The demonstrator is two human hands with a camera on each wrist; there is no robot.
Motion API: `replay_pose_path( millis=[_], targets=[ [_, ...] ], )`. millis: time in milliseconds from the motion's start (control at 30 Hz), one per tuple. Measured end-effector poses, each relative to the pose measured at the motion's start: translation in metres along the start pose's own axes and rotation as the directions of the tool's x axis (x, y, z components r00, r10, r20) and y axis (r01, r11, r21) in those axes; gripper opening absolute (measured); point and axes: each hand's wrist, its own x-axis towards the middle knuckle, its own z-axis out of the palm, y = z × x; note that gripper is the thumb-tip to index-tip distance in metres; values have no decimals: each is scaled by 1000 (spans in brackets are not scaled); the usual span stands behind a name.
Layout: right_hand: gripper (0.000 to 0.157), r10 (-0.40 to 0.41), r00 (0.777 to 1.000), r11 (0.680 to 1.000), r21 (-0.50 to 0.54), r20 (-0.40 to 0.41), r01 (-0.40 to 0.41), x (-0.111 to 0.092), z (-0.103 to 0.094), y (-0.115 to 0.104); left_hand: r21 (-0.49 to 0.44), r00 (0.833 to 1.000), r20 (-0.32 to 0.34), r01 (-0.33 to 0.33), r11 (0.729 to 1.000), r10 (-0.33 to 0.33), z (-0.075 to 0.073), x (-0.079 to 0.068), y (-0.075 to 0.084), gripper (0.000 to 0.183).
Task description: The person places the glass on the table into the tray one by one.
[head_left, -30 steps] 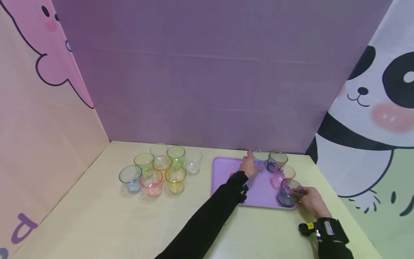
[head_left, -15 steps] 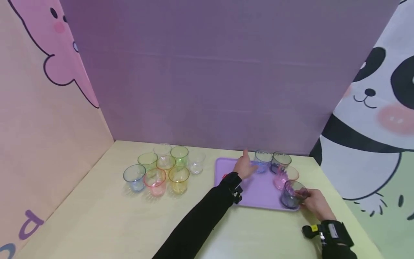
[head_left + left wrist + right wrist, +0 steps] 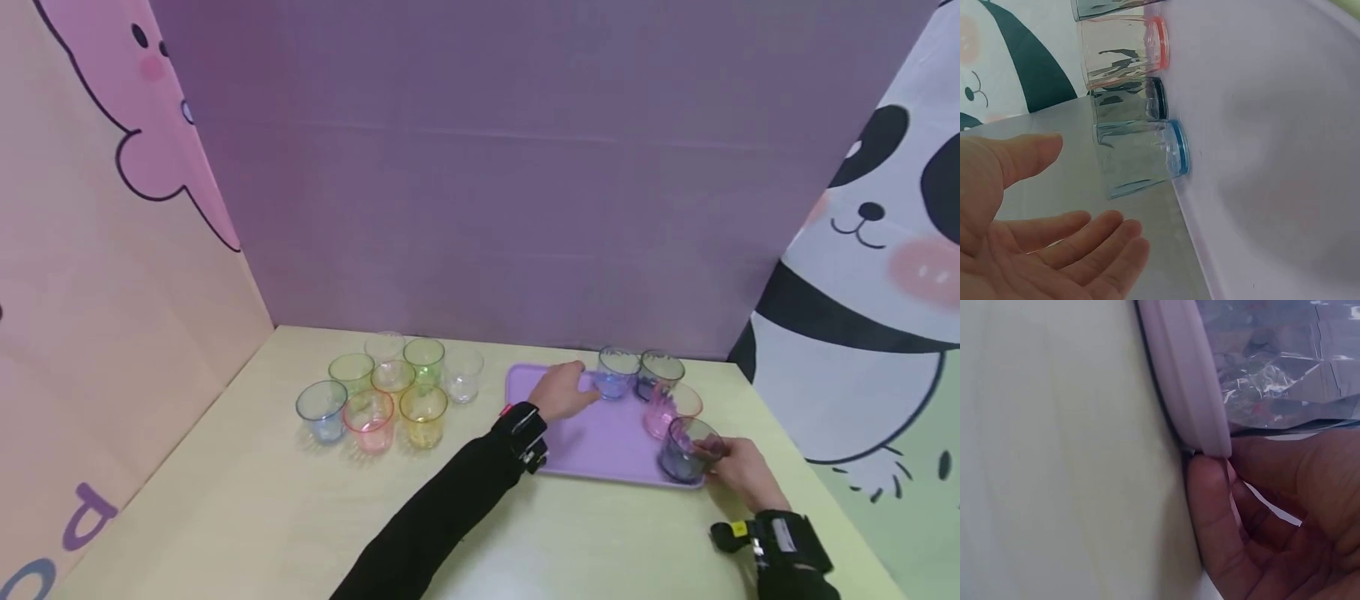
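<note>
"On the R side of the table, how'd the lilac tray handle?"

"Stiff, prob. light plastic, smooth, so tumblers might slide if tipped. Load's mostly toward the R; I'd hold both short rims, fingers under, thumbs over."

"Hands?"

"R hand pinches the tray's near R corner, thumb over, finger under. L hand is spread, thumb apart, nothing in it, just beside the blue tumbler but not touching."

"Tumblers fragile?"

"Glass or clear plastic, can't tell. Treat as breakable + slippery; grip low round the sides."

"Qty?"

"1 tray w/ 4 on it: that blue one, plus 1 dark-grey tumbler, 1 pink tumbler, 1 smoky tumbler. Off-tray, table L, 8: 1 light-blue tumbler, 1 red-rimmed tumbler, 2 yellow tumblers, 2 green tumblers, 2 colorless tumblers."
</note>
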Motion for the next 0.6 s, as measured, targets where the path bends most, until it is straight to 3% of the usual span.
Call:
replay_pose_path(
  millis=[400, 600],
  targets=[
    [38, 16, 1000, 1000, 6, -5, -16, 0, 0, -4, 112, 999, -37, -6, 994, 11, -28, -17, -11, 44],
    [40, 32, 999, 999, -19, -6, -32, -1, 1, -4, 133, 998, -24, 61, 989, -58, -43, -22, -23, 42]
  ],
)
